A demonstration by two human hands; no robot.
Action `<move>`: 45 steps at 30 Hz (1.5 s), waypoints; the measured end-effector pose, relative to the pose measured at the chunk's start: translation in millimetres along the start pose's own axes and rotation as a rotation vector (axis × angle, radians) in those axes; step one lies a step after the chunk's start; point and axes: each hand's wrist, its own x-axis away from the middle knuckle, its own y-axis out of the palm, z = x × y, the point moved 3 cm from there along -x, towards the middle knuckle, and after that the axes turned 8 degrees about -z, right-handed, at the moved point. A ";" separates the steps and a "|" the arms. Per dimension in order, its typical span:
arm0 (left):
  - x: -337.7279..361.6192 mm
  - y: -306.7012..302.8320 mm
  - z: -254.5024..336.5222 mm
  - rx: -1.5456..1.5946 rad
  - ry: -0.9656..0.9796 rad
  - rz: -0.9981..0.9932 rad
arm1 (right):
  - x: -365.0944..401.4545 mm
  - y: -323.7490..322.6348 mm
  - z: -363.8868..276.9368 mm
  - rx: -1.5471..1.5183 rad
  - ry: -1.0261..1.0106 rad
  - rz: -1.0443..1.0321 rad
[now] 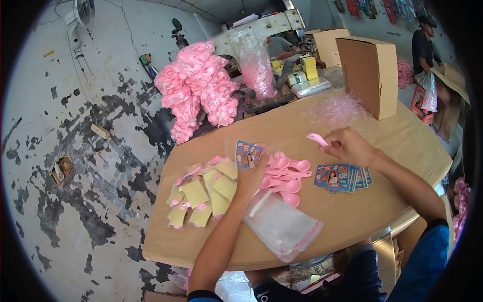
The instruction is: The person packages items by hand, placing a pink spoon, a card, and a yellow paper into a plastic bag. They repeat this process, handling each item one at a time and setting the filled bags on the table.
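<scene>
My left hand point(253, 173) is closed around a blue printed card point(247, 154), which seems to sit in a clear plastic sleeve. Between the fingers of my right hand point(347, 144) is a small pink spoon point(317, 138), raised above the table. Loose pink spoons point(290, 185) lie in a heap beside my left hand. Below them rests a stack of clear plastic bags point(284, 226). Under my right forearm are several spread blue cards point(332, 177). To the left of my left hand is a pile of packed pieces with yellowish cards point(201, 195) and pink parts showing.
The brown table point(241, 249) has a tall cardboard box point(370, 75) at its back right, beside pink plastic shreds point(339, 109). Behind stand bunched pink packets point(198, 85), a filled clear bag point(254, 65) and a machine point(266, 25). Another person point(427, 50) sits at far right.
</scene>
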 end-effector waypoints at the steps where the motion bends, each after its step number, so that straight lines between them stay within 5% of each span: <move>1: 3.3 5.4 7.5 0.010 -0.005 -0.021 | 5.7 0.1 9.0 -0.047 0.035 0.007; 5: 25.9 40.4 55.0 0.119 -0.341 0.010 | 15.5 -4.4 21.4 -0.384 0.034 0.061; 10: 28.5 58.8 58.3 0.252 -0.110 -0.128 | 21.2 2.7 14.5 -0.709 -0.070 -0.003; 18: 33.9 54.2 44.7 0.506 -0.133 -0.214 | 22.3 4.4 11.7 -0.824 -0.071 0.033; 23: 41.7 63.6 40.9 0.489 -0.158 -0.242 | 28.8 12.6 -1.8 -1.069 0.017 -0.126; 32: 47.5 78.3 59.4 0.536 -0.094 -0.361 | 29.5 30.3 -24.9 -1.155 -0.285 0.023; 35: 45.2 76.7 58.0 0.534 -0.050 -0.361 | 28.7 31.7 -27.5 -1.263 -0.124 -0.081; 45: 44.7 81.0 62.1 0.354 0.145 -0.488 | 30.4 28.0 -18.9 -1.070 -0.203 -0.313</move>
